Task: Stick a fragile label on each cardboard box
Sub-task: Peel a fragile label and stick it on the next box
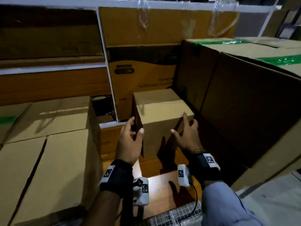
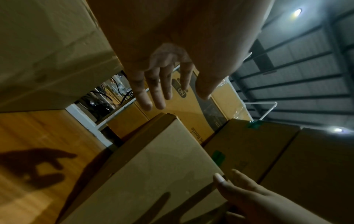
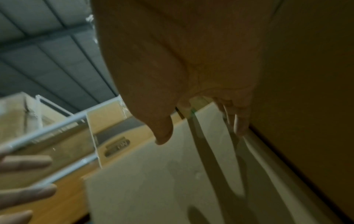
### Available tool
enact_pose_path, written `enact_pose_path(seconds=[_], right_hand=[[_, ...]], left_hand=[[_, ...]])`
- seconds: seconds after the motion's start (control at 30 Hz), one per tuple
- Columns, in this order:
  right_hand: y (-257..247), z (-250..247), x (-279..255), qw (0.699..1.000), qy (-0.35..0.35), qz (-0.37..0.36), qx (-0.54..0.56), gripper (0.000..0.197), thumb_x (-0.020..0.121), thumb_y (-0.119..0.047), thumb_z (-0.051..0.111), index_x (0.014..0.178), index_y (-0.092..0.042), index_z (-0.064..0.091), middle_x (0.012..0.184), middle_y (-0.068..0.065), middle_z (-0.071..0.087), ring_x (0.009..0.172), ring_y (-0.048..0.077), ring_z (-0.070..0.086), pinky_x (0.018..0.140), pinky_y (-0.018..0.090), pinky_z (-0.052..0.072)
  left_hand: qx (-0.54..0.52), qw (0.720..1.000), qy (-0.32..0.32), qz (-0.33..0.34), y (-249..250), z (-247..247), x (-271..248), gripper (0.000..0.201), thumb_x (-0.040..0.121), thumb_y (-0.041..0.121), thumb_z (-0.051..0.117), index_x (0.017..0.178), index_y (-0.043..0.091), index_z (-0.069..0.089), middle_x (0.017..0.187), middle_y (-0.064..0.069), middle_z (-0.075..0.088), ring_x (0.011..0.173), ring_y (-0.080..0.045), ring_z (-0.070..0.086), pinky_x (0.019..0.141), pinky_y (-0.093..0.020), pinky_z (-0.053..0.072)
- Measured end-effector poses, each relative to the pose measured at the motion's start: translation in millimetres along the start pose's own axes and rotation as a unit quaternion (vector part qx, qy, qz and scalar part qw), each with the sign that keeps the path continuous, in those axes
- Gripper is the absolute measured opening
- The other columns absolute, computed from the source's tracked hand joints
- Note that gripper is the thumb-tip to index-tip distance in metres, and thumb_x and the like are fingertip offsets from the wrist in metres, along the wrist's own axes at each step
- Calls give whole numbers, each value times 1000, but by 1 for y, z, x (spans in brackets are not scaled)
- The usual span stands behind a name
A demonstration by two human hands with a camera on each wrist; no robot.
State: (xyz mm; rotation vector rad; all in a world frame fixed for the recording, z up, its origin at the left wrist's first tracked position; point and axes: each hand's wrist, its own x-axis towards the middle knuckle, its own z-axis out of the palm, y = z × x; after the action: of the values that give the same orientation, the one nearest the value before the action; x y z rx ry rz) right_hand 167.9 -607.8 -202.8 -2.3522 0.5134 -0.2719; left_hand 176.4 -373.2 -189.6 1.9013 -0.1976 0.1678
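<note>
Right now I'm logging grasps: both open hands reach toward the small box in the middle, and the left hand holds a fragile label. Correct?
Not quite. In the head and left wrist views the left hand holds nothing. Both open hands, the right hand included, do reach toward the small box.

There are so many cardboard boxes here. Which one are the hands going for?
The small plain box standing alone on the wooden surface: the open left hand and right hand flank it. The other boxes sit in rows alongside.

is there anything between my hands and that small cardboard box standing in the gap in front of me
Nothing visible blocks either hand. The left hand is open at the small box's left front corner and the right hand at its right edge. The large box stands close on the right, leaving that hand little room.
</note>
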Motion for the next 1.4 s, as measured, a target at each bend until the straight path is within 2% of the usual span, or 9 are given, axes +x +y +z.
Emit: enact_pose_path(seconds=[0.1,0.23,0.47,0.6,0.73,0.9,1.0,1.23,1.4], right_hand=[[6,11,14,1000,3,21,-15,101,96,-44,69,162,-46,-6,169,22,-9,151,48,24,118,51,34],[14,21,22,999,49,6,8,98,92,-45,73,163,-43,6,164,26,2,145,51,32,117,51,38],[1,22,17,997,79,-8,-4,82,83,-54,79,151,-36,36,166,19,7,150,43,19,121,52,31],[3,22,8,993,114,-36,2,83,75,-46,88,144,-32,44,149,11,34,138,33,34,114,49,39],[15,30,-8,994,102,3,38,96,77,-39,89,154,-16,36,146,12,42,137,32,36,115,46,35],[25,41,-27,993,24,37,111,87,81,-29,87,151,-16,36,145,10,55,134,28,54,111,43,47],[21,34,-36,992,35,7,119,86,84,-22,85,153,-20,34,146,8,57,134,26,54,109,37,46],[-5,-6,-49,976,141,-90,139,80,83,-34,82,149,-43,39,141,-7,57,128,17,55,104,43,50],[-7,-18,-57,979,126,-75,142,68,88,-39,79,146,-44,45,140,-8,59,126,11,56,105,37,49]], left_hand=[[30,998,-59,5,-10,7,12,65,103,40,57,159,47,24,162,8,32,132,-18,50,102,-38,51],[25,994,-99,-36,-21,16,26,75,102,42,59,162,45,14,168,6,24,147,-21,37,117,-47,40],[-33,991,-99,-90,-49,21,32,83,83,70,59,156,44,29,152,15,51,140,-12,48,114,-49,44],[-21,994,-24,-103,-49,14,29,62,96,51,62,152,38,38,143,10,59,131,-15,55,109,-49,48],[-19,990,52,-127,-52,-2,29,55,97,46,63,145,28,44,136,4,60,122,-19,58,100,-43,51],[-23,984,34,-171,-53,-6,18,43,101,33,63,138,20,45,124,3,63,110,-18,61,82,-30,47],[-27,986,57,-156,-46,-10,13,41,101,31,63,137,21,46,129,-1,63,118,-24,62,87,-33,47],[-17,992,123,-26,-7,-30,17,58,97,14,67,149,22,43,146,-1,46,127,-18,49,100,-37,47],[6,994,92,-56,-3,-26,4,62,98,21,66,153,24,37,147,-2,53,135,-23,50,108,-39,45]])
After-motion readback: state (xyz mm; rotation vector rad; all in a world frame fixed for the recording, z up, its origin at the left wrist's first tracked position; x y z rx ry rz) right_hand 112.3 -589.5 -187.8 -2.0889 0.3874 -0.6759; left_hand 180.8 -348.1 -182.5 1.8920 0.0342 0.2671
